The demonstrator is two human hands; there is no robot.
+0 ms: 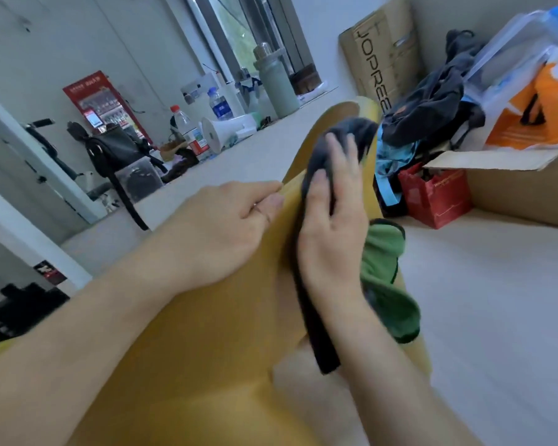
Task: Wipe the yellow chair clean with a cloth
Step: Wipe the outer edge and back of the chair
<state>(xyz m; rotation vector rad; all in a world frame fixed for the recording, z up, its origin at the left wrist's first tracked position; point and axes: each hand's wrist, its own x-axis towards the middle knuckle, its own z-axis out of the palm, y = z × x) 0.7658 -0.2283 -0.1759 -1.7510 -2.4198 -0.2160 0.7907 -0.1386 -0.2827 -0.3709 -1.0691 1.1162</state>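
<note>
The yellow chair [226,323] fills the lower middle of the head view, its curved back rising toward the upper centre. My left hand [219,233] grips the chair's left edge, thumb and fingers curled over the rim. My right hand [332,220] presses a dark grey cloth [351,133] against the chair's surface, thumb hooked over the cloth and fingers spread on it. The cloth hangs down under my wrist as a dark strip. A green cloth [387,284] with a dark border lies bunched beside my right wrist on the chair's right edge.
A pale ledge [264,156] behind the chair carries water bottles [187,130], a white megaphone [226,130], a flask [276,82] and a black bag [116,149]. At the right stand cardboard boxes [522,191], a red bag [435,194], dark clothes and an orange-and-white bag [529,120].
</note>
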